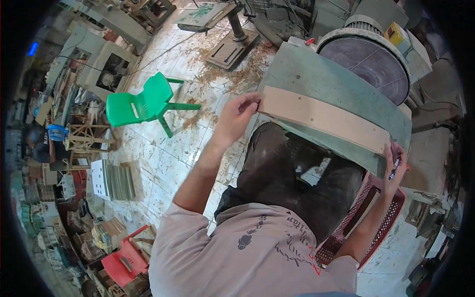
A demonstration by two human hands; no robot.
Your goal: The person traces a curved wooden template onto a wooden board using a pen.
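A long pale wooden board (324, 117) with rounded corners and small dark holes lies across a green-grey worktable (341, 81) in front of my lap. At its left end, my left hand (238, 117) is closed, thumb and fingers gripping the edge. My right hand (394, 166) is at the opposite end, its fingertips touching the corner of the board. A pen (394, 169) is tucked in the fingers of that same hand. Part of the right hand's grip on the board is hidden from me.
Just beyond the worktable stands a large round sanding disc (366, 64). A green plastic chair (143, 103) is to the left, with a red chair (124, 265) lower down. Stacked panels (114, 180) stand on the floor. A red crate (376, 218) is beneath my right arm.
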